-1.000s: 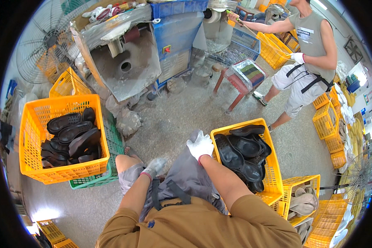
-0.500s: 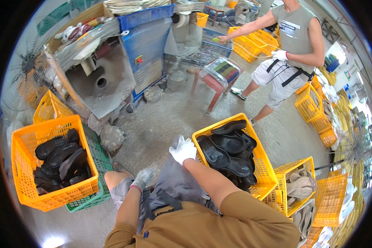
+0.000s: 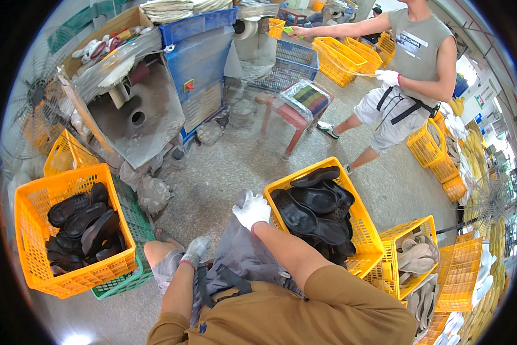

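Note:
My right hand [image 3: 251,211], in a white glove, lies open on my knee over grey cloth [image 3: 234,246], just left of a yellow crate [image 3: 370,241]. Black moulded shoe soles [image 3: 316,198] fill that crate. My left hand [image 3: 197,249], in a greyer glove, rests by my other knee with its fingers stretched out and nothing seen in it. To its left, another yellow crate [image 3: 74,275] holds more black soles [image 3: 80,221], some tilted on edge. This crate stands on a green crate [image 3: 133,210].
Ahead is a blue machine [image 3: 204,72] beside a dusty metal hood [image 3: 155,123]. A red stool [image 3: 297,112] with a striped seat stands beyond. A co-worker [image 3: 414,69] stands at far right, one arm stretched out. Crates of beige soles [image 3: 416,256] stand at right; a fan [image 3: 37,95] at left.
The view has shifted slightly. The co-worker's outstretched arm has swung up and further left with a small green thing in that hand. My hands stay where they rest.

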{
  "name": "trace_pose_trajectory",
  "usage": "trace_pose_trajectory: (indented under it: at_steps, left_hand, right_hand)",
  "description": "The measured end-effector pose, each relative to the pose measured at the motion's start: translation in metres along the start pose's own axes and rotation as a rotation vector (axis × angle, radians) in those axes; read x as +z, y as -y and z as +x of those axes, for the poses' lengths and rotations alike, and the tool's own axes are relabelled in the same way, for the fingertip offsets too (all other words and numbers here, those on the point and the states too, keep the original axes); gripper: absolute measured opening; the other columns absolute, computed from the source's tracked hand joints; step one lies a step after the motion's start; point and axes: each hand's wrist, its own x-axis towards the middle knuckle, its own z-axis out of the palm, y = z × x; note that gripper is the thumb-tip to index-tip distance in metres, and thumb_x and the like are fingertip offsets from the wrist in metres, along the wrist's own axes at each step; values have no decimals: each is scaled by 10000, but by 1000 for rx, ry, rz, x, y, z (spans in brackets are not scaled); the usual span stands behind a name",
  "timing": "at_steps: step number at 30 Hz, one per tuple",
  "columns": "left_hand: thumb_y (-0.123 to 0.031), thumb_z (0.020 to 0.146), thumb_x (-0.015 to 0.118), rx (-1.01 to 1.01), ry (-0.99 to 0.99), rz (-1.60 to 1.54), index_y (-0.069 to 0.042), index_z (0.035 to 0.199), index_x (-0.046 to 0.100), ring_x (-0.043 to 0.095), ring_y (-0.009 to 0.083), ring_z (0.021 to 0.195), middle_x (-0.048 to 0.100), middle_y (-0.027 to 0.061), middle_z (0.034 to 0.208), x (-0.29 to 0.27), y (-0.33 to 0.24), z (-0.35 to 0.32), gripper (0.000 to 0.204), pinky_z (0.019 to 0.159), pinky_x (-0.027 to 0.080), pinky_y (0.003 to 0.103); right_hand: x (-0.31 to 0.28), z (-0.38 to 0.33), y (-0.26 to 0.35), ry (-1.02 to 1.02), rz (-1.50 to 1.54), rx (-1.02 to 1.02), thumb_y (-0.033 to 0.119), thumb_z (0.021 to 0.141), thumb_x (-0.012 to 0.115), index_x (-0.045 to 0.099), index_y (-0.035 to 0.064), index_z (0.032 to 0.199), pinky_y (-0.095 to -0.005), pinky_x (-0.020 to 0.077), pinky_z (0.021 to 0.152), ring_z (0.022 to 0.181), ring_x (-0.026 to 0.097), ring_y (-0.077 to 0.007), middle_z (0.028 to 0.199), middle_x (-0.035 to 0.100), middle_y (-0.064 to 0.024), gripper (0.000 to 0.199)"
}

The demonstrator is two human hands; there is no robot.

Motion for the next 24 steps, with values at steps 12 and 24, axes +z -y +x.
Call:
trace_pose_trajectory:
  at_steps: [12,24]
  left_hand:
    - [-458,1086,596,9,50,-28,-24,1088,687,648,211,749,696,85,931,8,38,35,443,680,539,374]
    - [-429,1082,579,26,30,-90,-27,1023,706,632,216,744,684,64,846,7,24,21,426,703,531,386]
  right_hand:
    - [1,1,3,12,-2,15,566,920,710,487,89,1573,-530,474,1145,1405,553,-465,1491,560,-306,839]
    - [9,4,1,-9,-19,15,578,920,712,490,80,1559,-519,492,1118,1372,579,-446,1474,568,-288,839]
